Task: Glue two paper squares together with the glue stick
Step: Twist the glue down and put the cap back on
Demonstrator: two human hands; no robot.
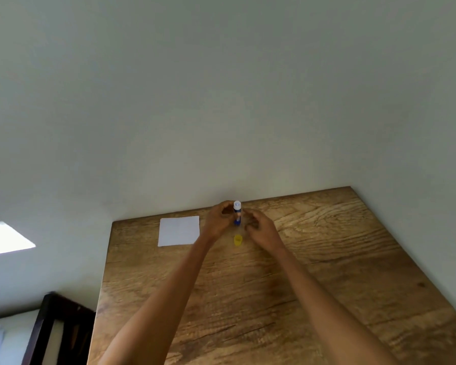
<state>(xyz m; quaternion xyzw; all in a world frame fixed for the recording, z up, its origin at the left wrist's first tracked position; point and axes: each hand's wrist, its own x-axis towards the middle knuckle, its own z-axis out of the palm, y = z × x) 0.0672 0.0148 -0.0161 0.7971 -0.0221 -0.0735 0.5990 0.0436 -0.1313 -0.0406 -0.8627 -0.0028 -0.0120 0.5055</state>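
Two bare forearms enter from the bottom edge, one per side, both slim and tapering to narrow wrists. No sleeves in frame; whatever is worn higher up is cut off by the lower edge. Left hand [219,219] and right hand [258,226]: bare, ungloved. Wrists look free of watch or bands, though the view there is small and soft. Nails too blurred to read.
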